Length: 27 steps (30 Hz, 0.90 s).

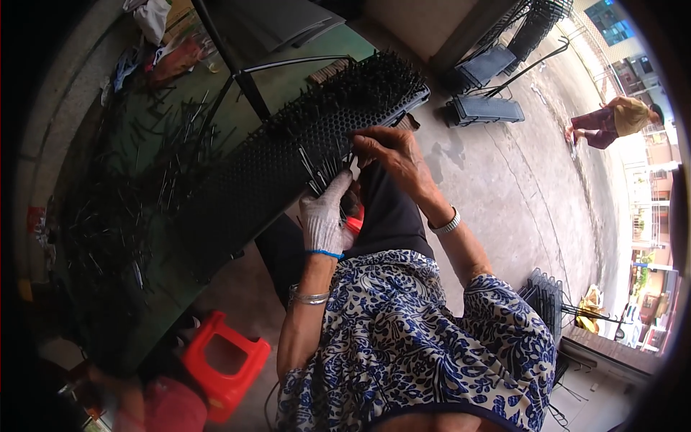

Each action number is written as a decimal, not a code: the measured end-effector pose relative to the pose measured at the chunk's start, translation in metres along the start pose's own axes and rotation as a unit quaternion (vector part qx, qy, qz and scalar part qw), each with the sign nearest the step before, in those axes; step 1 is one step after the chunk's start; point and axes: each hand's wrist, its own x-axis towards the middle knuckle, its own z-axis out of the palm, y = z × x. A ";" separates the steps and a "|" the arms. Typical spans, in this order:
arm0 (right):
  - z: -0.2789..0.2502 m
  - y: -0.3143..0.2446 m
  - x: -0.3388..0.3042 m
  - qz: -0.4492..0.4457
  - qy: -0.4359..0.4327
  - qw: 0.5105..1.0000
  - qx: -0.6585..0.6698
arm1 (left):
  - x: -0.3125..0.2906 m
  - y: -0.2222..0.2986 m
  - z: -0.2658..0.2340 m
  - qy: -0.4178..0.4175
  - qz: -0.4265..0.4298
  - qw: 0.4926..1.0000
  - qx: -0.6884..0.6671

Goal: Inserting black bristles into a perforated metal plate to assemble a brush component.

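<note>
In front of me a long black perforated tray lies slanted from lower left to upper right. Many dark thin rods stand upright and close together in the holes of its far part. My left hand, in a white knitted glove with a blue cuff edge, is closed around a bundle of thin metal rods fanning out over the tray's near edge. Bare and pinched, my right hand is just right of that bundle, fingertips above the tray. What its fingertips hold is too small to make out.
Loose rods are heaped over the green tabletop on the left. A red plastic stool is at lower left, beside a blurred person in red. Metal racks stand at upper right; another person is farther off.
</note>
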 end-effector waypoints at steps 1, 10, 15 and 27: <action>0.000 -0.001 0.000 0.000 0.000 1.000 0.000 | 0.002 -0.002 -0.002 0.000 0.000 1.000 0.000; -0.004 -0.003 0.002 -0.001 -0.009 1.000 0.008 | -0.001 0.002 -0.002 -0.011 -0.008 1.000 0.018; -0.020 -0.011 0.004 -0.008 0.054 0.998 -0.011 | -0.004 0.010 0.000 -0.003 -0.078 0.996 -0.040; -0.015 0.011 0.047 -0.245 0.280 0.898 -0.233 | 0.019 -0.016 -0.011 -0.063 -0.154 0.977 -0.130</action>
